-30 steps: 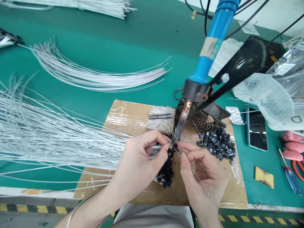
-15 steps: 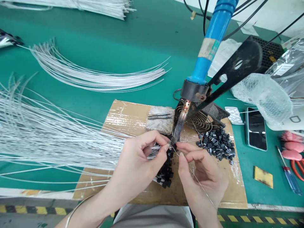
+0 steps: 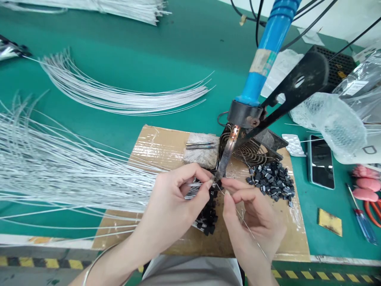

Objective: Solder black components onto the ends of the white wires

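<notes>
Pinching from both sides, the two hands are meeting at the lower centre of the frame, just under the tip of the soldering iron. The left hand [image 3: 175, 206], coming up from the lower left with a thin metal bangle [image 3: 98, 258] on its wrist, is curling its thumb and forefinger tightly around the ends of a broad fan of thin white wires [image 3: 59, 171] that is spreading away to the left edge. The right hand [image 3: 253, 222], rising from the bottom edge with its palm turned up, is closing thumb and forefinger on a fine silvery solder wire [image 3: 250, 234], which is trailing back across the palm toward the lower right.

The blue-handled soldering iron [image 3: 264, 55] is leaning down from the upper right in a black metal stand [image 3: 297, 85], its discoloured tip [image 3: 224, 161] pointing at the gap between the two sets of fingertips. Whether the tip is touching the wires cannot be told.

Beneath the hands a tape-covered brown cardboard sheet [image 3: 160, 147] is lying on the green bench mat [image 3: 166, 51]. A pile of small black components [image 3: 272, 180] is sitting on the cardboard just right of the tip, and a second small cluster of black components [image 3: 208, 218] is lying between the wrists. A dark smartphone [image 3: 320, 161] is lying farther right.
</notes>
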A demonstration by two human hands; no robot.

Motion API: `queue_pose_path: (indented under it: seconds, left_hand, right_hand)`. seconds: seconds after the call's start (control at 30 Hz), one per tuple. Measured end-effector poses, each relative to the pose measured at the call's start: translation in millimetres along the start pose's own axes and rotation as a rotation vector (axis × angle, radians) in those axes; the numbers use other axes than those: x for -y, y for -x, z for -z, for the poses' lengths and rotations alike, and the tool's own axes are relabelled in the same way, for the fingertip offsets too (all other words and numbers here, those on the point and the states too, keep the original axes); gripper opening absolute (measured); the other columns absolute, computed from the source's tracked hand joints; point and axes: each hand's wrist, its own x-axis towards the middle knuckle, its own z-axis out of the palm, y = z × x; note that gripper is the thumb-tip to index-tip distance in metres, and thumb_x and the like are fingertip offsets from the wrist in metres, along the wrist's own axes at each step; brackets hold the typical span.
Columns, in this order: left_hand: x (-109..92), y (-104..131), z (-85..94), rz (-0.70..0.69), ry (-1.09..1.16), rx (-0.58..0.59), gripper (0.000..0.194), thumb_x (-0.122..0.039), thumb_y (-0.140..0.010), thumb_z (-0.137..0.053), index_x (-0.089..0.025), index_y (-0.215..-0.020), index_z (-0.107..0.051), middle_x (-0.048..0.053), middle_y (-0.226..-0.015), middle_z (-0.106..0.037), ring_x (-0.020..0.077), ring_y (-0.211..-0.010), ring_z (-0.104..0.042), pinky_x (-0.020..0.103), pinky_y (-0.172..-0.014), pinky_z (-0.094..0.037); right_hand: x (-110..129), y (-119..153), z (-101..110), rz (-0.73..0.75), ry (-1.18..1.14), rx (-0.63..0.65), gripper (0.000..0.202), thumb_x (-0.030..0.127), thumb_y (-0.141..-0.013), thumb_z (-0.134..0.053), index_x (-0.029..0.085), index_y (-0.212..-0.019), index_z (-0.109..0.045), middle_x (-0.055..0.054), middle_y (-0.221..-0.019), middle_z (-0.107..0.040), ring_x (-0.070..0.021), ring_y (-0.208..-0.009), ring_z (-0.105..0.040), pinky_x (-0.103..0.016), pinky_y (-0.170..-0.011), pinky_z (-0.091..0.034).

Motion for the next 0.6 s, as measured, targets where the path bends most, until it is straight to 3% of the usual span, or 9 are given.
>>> queue_pose_path:
  seconds: [0.6]
  left_hand:
    - [0.8, 0.1, -1.9, 0.005, -0.024, -0.004, 0.015, -0.024, -0.082, -0.061, -0.021, -0.07, -0.07, 0.003, -0.075, -0.08, 0.0168, -0.063, -0.069, 0.024, -0.051, -0.047]
  right_hand:
    - [0.0, 0.5, -0.6, 0.011, -0.009, -0.005, 0.017, 0.012, -0.096, -0.071, 0.025, -0.085, -0.065, 0.0, -0.11, -0.085, -0.016, -0.103, -0.083, -0.026, -0.093, -0.066]
